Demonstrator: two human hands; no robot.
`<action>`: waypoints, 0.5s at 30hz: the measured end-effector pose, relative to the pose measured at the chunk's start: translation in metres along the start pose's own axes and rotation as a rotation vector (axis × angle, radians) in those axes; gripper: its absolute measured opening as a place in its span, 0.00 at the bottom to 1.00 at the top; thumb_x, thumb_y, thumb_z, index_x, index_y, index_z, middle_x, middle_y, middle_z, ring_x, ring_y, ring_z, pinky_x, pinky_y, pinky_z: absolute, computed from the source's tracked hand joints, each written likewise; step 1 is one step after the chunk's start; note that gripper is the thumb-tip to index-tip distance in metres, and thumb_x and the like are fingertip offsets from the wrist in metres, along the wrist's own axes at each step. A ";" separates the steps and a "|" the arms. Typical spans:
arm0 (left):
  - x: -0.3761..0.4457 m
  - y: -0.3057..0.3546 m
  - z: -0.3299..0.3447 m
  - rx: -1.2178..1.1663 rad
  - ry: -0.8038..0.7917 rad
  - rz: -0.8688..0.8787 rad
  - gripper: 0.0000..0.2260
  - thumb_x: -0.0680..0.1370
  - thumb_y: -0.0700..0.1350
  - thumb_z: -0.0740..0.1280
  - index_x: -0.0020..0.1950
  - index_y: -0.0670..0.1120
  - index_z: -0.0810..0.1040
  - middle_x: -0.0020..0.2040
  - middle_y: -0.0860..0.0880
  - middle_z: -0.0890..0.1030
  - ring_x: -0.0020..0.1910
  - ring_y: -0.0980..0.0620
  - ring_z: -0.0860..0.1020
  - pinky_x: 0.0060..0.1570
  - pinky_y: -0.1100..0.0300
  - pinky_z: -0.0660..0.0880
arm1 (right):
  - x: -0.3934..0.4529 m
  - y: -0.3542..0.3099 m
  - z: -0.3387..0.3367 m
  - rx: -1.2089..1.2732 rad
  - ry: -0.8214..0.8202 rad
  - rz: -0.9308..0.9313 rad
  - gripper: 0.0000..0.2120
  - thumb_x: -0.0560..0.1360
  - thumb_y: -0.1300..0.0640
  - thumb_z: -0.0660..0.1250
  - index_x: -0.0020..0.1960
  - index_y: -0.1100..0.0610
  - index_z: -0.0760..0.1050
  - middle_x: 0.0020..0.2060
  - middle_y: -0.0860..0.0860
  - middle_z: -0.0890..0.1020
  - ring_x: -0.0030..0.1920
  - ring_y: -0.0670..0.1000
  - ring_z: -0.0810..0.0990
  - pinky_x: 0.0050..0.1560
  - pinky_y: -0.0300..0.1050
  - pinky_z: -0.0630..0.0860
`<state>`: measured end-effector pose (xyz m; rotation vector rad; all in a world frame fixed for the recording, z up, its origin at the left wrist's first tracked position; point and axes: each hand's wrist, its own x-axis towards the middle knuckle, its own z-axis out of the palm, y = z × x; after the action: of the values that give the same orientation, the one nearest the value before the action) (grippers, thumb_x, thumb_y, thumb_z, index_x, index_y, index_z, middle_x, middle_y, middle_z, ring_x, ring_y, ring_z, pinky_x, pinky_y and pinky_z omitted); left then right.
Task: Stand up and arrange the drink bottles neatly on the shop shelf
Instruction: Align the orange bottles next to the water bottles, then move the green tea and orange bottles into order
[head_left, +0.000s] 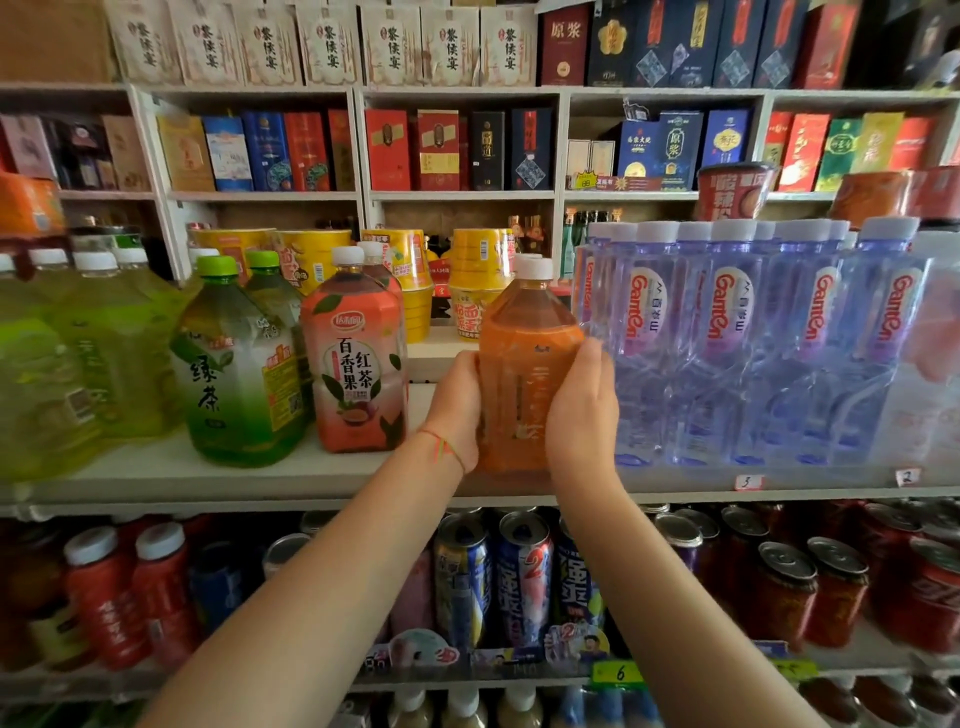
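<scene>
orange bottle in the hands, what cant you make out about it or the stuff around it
- Orange bottle, head view: label print is motion-blurred, unreadable; its sides are covered by the left hand and right hand.
- Its base: the hands and blur hide whether it rests on the shelf.
- Pale green bottles, far left: blurred and cut by the frame edge.
- Bottles behind the water pack: hidden by the front row.
</scene>
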<state>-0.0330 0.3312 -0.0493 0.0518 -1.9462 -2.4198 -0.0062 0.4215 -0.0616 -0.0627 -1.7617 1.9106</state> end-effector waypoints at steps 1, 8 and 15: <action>0.000 -0.002 -0.006 0.052 0.049 0.089 0.18 0.84 0.51 0.56 0.44 0.48 0.82 0.38 0.50 0.86 0.46 0.50 0.82 0.44 0.56 0.76 | -0.009 0.001 0.005 -0.070 0.018 -0.184 0.25 0.83 0.43 0.49 0.76 0.50 0.62 0.70 0.50 0.72 0.71 0.48 0.69 0.73 0.54 0.66; -0.018 0.014 -0.101 0.259 0.534 0.787 0.07 0.79 0.41 0.63 0.49 0.53 0.76 0.55 0.50 0.75 0.53 0.62 0.74 0.56 0.65 0.72 | -0.026 0.005 0.074 -0.502 -0.023 -0.970 0.25 0.77 0.62 0.60 0.73 0.66 0.66 0.72 0.61 0.70 0.77 0.58 0.63 0.77 0.57 0.58; -0.011 0.025 -0.150 0.260 0.215 0.456 0.15 0.85 0.47 0.57 0.70 0.48 0.73 0.60 0.57 0.76 0.62 0.55 0.74 0.52 0.66 0.70 | -0.027 -0.006 0.144 -0.410 -0.337 -0.264 0.37 0.74 0.47 0.74 0.74 0.56 0.59 0.62 0.48 0.71 0.61 0.48 0.73 0.56 0.44 0.73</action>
<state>-0.0146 0.1804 -0.0565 -0.1088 -1.9082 -1.7960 -0.0363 0.2789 -0.0436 0.3462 -2.2362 1.4110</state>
